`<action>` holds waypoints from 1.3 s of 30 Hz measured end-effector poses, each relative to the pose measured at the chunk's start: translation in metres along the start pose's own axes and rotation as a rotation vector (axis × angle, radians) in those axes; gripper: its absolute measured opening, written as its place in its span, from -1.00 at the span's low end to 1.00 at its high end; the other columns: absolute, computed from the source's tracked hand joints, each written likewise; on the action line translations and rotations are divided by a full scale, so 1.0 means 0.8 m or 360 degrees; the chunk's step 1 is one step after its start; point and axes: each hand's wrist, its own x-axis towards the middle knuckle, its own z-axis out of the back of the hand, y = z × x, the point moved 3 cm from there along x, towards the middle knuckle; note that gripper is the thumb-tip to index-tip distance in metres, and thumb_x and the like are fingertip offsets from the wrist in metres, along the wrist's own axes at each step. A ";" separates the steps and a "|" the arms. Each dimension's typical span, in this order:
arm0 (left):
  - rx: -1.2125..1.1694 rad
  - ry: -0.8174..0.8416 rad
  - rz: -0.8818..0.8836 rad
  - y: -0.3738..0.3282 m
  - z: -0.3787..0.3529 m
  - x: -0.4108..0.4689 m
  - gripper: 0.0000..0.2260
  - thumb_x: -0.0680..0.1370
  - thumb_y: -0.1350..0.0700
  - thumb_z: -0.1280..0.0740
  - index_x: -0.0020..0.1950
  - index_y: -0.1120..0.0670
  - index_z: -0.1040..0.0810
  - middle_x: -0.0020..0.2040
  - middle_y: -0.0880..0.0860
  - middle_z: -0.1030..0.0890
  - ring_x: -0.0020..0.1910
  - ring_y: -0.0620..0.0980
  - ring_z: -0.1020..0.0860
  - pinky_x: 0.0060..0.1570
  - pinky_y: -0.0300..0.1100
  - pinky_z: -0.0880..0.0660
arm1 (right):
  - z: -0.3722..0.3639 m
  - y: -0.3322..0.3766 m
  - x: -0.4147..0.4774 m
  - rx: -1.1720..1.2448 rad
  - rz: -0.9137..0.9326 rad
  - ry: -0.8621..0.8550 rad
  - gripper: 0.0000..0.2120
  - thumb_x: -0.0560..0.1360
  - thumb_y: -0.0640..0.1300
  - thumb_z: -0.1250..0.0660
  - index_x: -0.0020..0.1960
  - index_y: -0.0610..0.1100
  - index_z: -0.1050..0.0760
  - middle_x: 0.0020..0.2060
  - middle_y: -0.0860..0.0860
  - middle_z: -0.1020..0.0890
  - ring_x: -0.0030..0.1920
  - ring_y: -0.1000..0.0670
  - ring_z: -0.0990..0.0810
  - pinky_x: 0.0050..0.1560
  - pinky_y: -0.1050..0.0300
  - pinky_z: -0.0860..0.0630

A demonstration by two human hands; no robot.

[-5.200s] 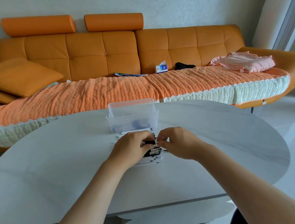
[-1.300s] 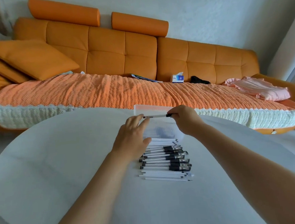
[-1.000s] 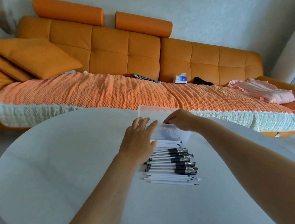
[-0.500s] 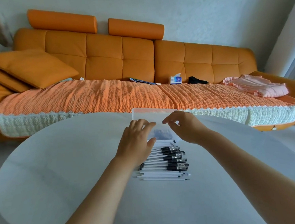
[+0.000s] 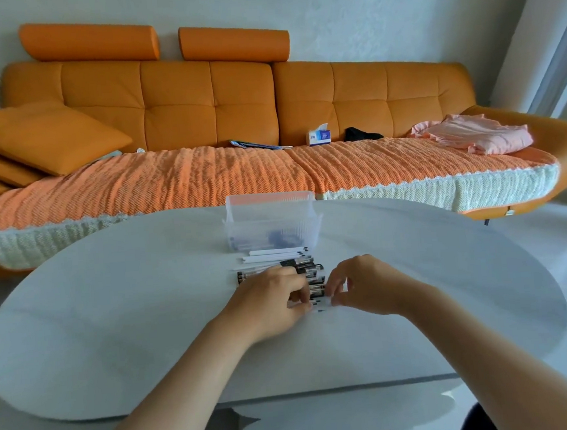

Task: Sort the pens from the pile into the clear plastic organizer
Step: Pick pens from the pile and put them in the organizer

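Our left hand (image 5: pixel 272 300) lies over the near left part of the pile of pens (image 5: pixel 308 273), fingers curled down onto the barrels. Our right hand (image 5: pixel 365 284) faces it from the other side, fingertips and thumb drawn together at the pile's near right end (blur hides whether either hand truly pinches a pen, so we cannot tell). The pens lie side by side on the white counter (image 5: pixel 113 313), white barrels with black grips, the farthest ones just beside the front wall of the clear plastic organizer (image 5: pixel 272 220). It stands upright at the counter's far middle, with dark shapes showing faintly through its ribbed wall. Beyond the counter we see an orange sofa (image 5: pixel 198 102) under a knitted cover (image 5: pixel 171 186), with a tissue box (image 5: pixel 319 136), a pink garment (image 5: pixel 472 135) and a cushion (image 5: pixel 42 135) on it.
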 end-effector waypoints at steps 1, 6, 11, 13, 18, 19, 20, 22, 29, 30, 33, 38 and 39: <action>0.0008 0.0008 -0.0005 -0.001 -0.001 -0.002 -0.88 0.48 -0.12 -0.36 -0.11 -0.10 -0.55 -0.17 -0.19 -0.44 -0.10 -0.19 -0.41 -0.12 -0.19 -0.45 | -0.002 -0.001 -0.002 -0.0001 0.0005 -0.0016 -0.93 0.44 -0.02 -0.49 -0.09 0.12 -0.66 -0.24 0.28 -0.62 -0.22 0.33 -0.54 -0.31 0.50 -0.35; 0.0062 0.0060 0.0010 -0.001 -0.005 -0.008 -0.88 0.48 -0.13 -0.37 -0.06 -0.12 -0.57 -0.08 -0.17 -0.48 -0.01 -0.20 -0.44 -0.05 -0.16 -0.48 | -0.007 -0.002 -0.004 -0.0022 0.0066 -0.0054 -0.93 0.45 0.05 -0.48 -0.07 0.13 -0.67 -0.13 0.22 -0.62 -0.23 0.30 -0.49 -0.26 0.41 -0.33; 0.0084 0.0054 -0.0025 -0.005 -0.008 -0.011 -0.91 0.52 -0.10 -0.35 -0.03 -0.13 -0.57 -0.04 -0.18 -0.44 0.00 -0.21 -0.41 -0.09 -0.18 -0.46 | -0.008 -0.001 -0.004 -0.0028 0.0081 -0.0025 -0.92 0.48 0.04 -0.45 -0.06 0.09 -0.68 -0.09 0.17 -0.61 -0.22 0.25 -0.47 -0.24 0.32 -0.35; 0.0121 0.0035 -0.0073 -0.006 -0.008 -0.011 -0.93 0.52 -0.06 -0.37 -0.05 -0.11 -0.58 -0.03 -0.17 -0.46 0.01 -0.19 -0.43 -0.12 -0.19 -0.43 | -0.009 -0.003 -0.004 -0.0035 0.0076 -0.0010 -0.94 0.48 0.03 -0.43 -0.07 0.09 -0.66 -0.10 0.17 -0.62 -0.22 0.24 -0.47 -0.22 0.31 -0.38; 0.0129 -0.0046 -0.0112 -0.007 0.000 -0.007 -0.95 0.53 0.04 -0.37 -0.07 -0.03 -0.54 -0.11 -0.17 -0.48 -0.07 -0.15 -0.45 -0.11 -0.23 -0.36 | -0.001 -0.004 -0.009 0.0137 0.0088 -0.0089 -0.97 0.47 -0.09 -0.43 -0.12 0.01 -0.66 -0.16 0.14 -0.66 -0.28 0.25 -0.58 -0.27 0.41 -0.42; 0.0095 -0.0050 -0.0059 -0.007 0.002 -0.007 -0.95 0.55 0.03 -0.35 -0.06 -0.03 -0.51 -0.12 -0.18 -0.49 -0.10 -0.16 -0.45 -0.13 -0.23 -0.34 | 0.002 -0.004 -0.010 0.0208 0.0091 -0.0105 -0.97 0.47 -0.13 -0.44 -0.10 -0.03 -0.66 -0.16 0.12 -0.67 -0.33 0.29 -0.57 -0.33 0.45 -0.40; 0.0057 -0.0042 0.0011 -0.006 0.004 -0.008 -0.96 0.57 0.02 -0.32 -0.05 -0.05 -0.48 -0.13 -0.19 -0.51 -0.11 -0.16 -0.47 -0.16 -0.21 -0.36 | 0.004 -0.003 -0.011 0.0285 0.0090 -0.0119 -0.95 0.47 -0.16 -0.45 -0.07 -0.06 -0.67 -0.16 0.10 -0.67 -0.36 0.33 -0.55 -0.36 0.47 -0.39; -0.0027 -0.0018 0.0098 -0.002 0.005 -0.009 -0.99 0.60 0.01 -0.27 0.00 -0.09 -0.46 -0.09 -0.18 -0.55 -0.11 -0.15 -0.50 -0.14 -0.17 -0.44 | 0.007 -0.001 -0.009 0.0403 0.0062 -0.0157 -0.89 0.46 -0.17 -0.48 -0.02 -0.05 -0.68 -0.21 0.15 -0.66 -0.37 0.35 -0.53 -0.34 0.48 -0.39; -0.0213 -0.0010 0.0129 0.002 0.005 -0.007 -0.86 0.61 0.08 -0.28 0.13 -0.01 -0.58 0.01 -0.18 -0.56 0.00 -0.21 -0.49 -0.03 -0.34 -0.39 | 0.002 0.001 -0.005 0.0560 -0.0035 -0.0192 -0.95 0.50 -0.11 -0.45 -0.10 0.02 -0.67 -0.30 0.27 -0.64 -0.39 0.07 -0.62 -0.45 0.39 -0.39; -0.0213 -0.0011 0.0125 0.002 0.005 -0.007 -0.86 0.61 0.08 -0.28 0.13 0.00 -0.59 0.01 -0.17 -0.57 0.01 -0.21 -0.49 -0.01 -0.32 -0.41 | 0.002 0.003 -0.005 0.0560 -0.0028 -0.0180 -0.95 0.50 -0.11 -0.45 -0.10 0.03 -0.67 -0.28 0.26 -0.65 -0.38 0.06 -0.63 -0.44 0.38 -0.40; -0.0222 -0.0015 0.0121 0.002 0.005 -0.008 -0.86 0.61 0.07 -0.28 0.13 -0.01 -0.59 0.02 -0.17 -0.57 0.01 -0.20 -0.50 0.02 -0.26 -0.44 | -0.001 0.007 -0.004 0.0565 -0.0019 -0.0170 -0.95 0.49 -0.11 -0.45 -0.09 0.03 -0.66 -0.22 0.21 -0.66 -0.39 0.07 -0.62 -0.41 0.36 -0.43; -0.0233 -0.0037 0.0112 0.002 0.007 -0.008 -0.87 0.61 0.07 -0.28 0.11 0.00 -0.58 -0.02 -0.17 -0.56 -0.02 -0.20 -0.49 0.00 -0.23 -0.45 | -0.003 0.011 -0.002 0.0539 -0.0008 -0.0200 -0.93 0.47 -0.11 -0.47 -0.12 0.06 -0.65 -0.21 0.20 -0.66 -0.41 0.20 -0.54 -0.39 0.42 -0.38; -0.0238 -0.0045 0.0111 0.002 0.007 -0.009 -0.88 0.61 0.07 -0.28 0.11 -0.01 -0.58 -0.02 -0.17 -0.56 -0.02 -0.20 -0.50 -0.01 -0.23 -0.45 | -0.003 0.011 -0.002 0.0520 -0.0003 -0.0216 -0.92 0.47 -0.11 -0.47 -0.12 0.08 -0.65 -0.20 0.19 -0.66 -0.40 0.22 -0.53 -0.37 0.43 -0.38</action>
